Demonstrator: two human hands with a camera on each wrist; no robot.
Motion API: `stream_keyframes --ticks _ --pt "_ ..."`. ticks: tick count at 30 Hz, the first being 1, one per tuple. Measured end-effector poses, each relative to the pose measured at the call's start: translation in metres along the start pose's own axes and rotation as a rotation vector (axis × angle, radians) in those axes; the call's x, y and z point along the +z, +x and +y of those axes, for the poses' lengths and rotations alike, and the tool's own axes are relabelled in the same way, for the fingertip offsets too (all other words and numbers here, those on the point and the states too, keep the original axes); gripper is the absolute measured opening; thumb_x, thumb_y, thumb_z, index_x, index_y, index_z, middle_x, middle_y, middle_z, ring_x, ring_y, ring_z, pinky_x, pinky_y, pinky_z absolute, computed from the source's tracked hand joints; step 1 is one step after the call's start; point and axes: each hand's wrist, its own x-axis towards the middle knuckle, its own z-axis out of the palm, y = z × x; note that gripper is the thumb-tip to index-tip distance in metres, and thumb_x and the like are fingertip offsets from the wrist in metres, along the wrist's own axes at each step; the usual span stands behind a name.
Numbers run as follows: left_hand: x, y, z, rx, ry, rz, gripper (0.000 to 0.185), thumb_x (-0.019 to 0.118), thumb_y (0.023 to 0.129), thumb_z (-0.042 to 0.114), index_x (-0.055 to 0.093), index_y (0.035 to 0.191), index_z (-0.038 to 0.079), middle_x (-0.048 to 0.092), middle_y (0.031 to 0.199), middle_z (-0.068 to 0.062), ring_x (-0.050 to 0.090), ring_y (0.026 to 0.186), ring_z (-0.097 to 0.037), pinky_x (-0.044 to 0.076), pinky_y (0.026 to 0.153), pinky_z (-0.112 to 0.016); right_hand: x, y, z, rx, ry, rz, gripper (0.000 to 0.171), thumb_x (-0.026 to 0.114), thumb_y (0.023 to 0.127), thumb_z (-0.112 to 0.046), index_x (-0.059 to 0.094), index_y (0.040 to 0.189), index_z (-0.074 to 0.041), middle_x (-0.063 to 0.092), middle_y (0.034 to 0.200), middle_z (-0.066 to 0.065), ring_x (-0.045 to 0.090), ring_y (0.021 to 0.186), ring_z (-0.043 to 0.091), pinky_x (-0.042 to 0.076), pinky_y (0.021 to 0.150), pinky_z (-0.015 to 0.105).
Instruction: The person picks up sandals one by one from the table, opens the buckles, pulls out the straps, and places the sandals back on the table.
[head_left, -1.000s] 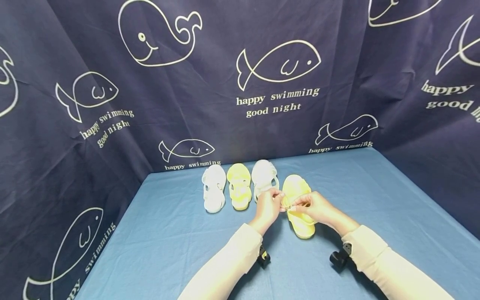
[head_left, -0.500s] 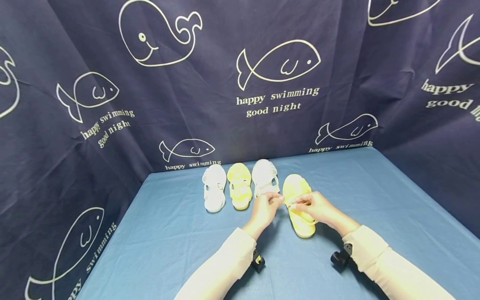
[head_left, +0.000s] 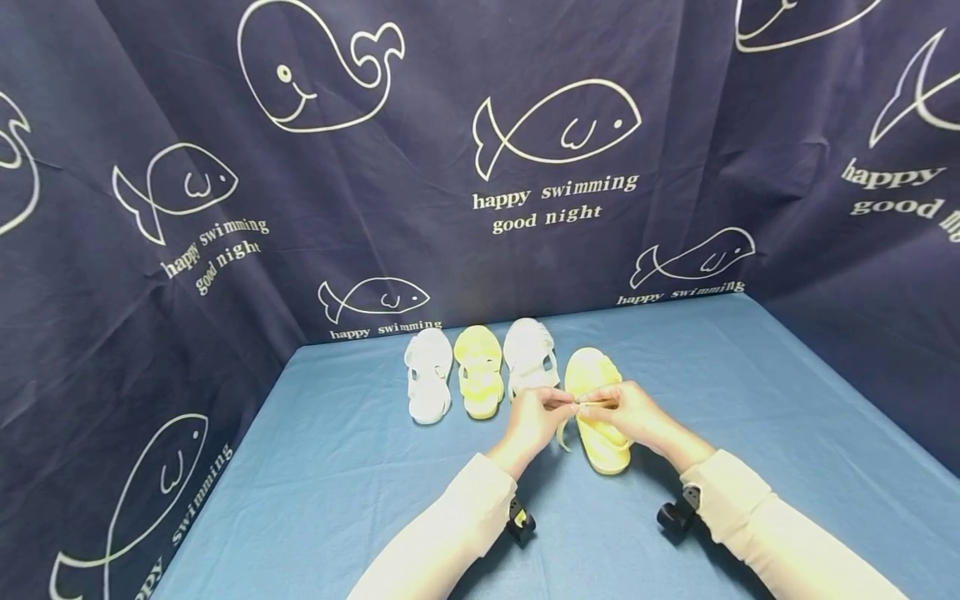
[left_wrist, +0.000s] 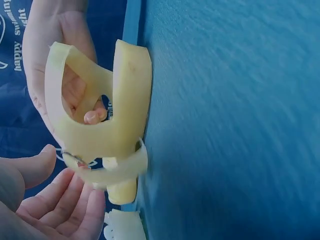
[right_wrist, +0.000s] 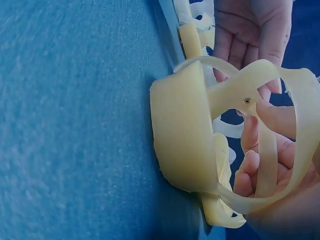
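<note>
Four small jelly sandals stand in a row on the blue table (head_left: 750, 433): white (head_left: 429, 377), yellow (head_left: 478, 372), white (head_left: 528, 352), and a nearer yellow sandal (head_left: 600, 442). My left hand (head_left: 558, 402) and right hand (head_left: 596, 407) meet over this nearer sandal, and each pinches its thin ankle strap (head_left: 579, 404). A loose strap end (head_left: 562, 437) hangs on the left side. The left wrist view shows the sandal's heel (left_wrist: 127, 100) with the strap (left_wrist: 120, 167) beside my left fingers (left_wrist: 60, 210). In the right wrist view the strap loop (right_wrist: 265, 75) runs over my right fingers (right_wrist: 272, 117).
A dark blue curtain (head_left: 525, 167) printed with fish and whales closes off the back and both sides of the table. The other three sandals sit close to the left of my hands, near the back edge.
My hands have drawn the strap out between them, and its loose end now hangs down on the sandal's left side. The sandal stays where it was.
</note>
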Motion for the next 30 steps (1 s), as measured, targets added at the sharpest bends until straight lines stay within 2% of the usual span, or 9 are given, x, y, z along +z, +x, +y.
stream_keyframes --ticks 5,12,16,22,30 --pt "0.003 0.002 0.000 0.006 -0.023 0.004 0.014 0.077 0.081 0.013 0.074 0.092 0.005 0.074 0.082 -0.006 0.062 0.065 -0.002 0.049 0.058 -0.014 0.001 -0.001 -0.001 -0.003 0.025 0.023 0.034 0.073 0.087 -0.025 0.071 0.110 0.000 0.073 0.104 0.013 0.067 0.092 0.012 0.052 0.076 0.018" --pt "0.007 0.002 -0.002 -0.028 -0.099 -0.003 0.013 0.076 0.082 0.007 0.074 0.092 0.000 0.073 0.078 -0.010 0.065 0.061 -0.006 0.053 0.057 -0.015 0.004 -0.001 0.000 -0.027 0.149 0.017 0.032 0.074 0.086 -0.018 0.065 0.107 0.004 0.073 0.102 0.017 0.068 0.090 0.010 0.053 0.074 0.016" --pt "0.009 0.003 -0.002 -0.050 -0.121 0.008 0.013 0.077 0.081 0.009 0.075 0.090 0.000 0.073 0.077 -0.010 0.065 0.062 -0.005 0.053 0.058 -0.014 0.004 -0.002 -0.001 -0.038 0.148 0.028 0.029 0.073 0.086 -0.016 0.064 0.105 0.005 0.073 0.101 0.018 0.068 0.088 0.007 0.053 0.074 0.016" --pt "0.011 0.003 0.000 -0.054 -0.174 0.019 0.014 0.078 0.081 0.010 0.075 0.089 -0.001 0.073 0.077 -0.010 0.067 0.062 -0.006 0.055 0.059 -0.017 0.001 -0.002 0.001 -0.037 0.124 0.057 0.029 0.072 0.088 -0.020 0.065 0.105 0.003 0.072 0.106 0.017 0.067 0.095 0.013 0.052 0.077 0.016" --pt "0.012 0.003 -0.001 -0.069 -0.141 0.029 0.009 0.077 0.080 0.007 0.075 0.086 0.001 0.072 0.072 -0.008 0.066 0.060 -0.008 0.054 0.056 -0.018 0.001 -0.005 0.003 -0.045 0.141 0.070 0.033 0.067 0.091 -0.020 0.068 0.113 0.004 0.070 0.112 0.018 0.064 0.095 0.005 0.051 0.080 0.014"
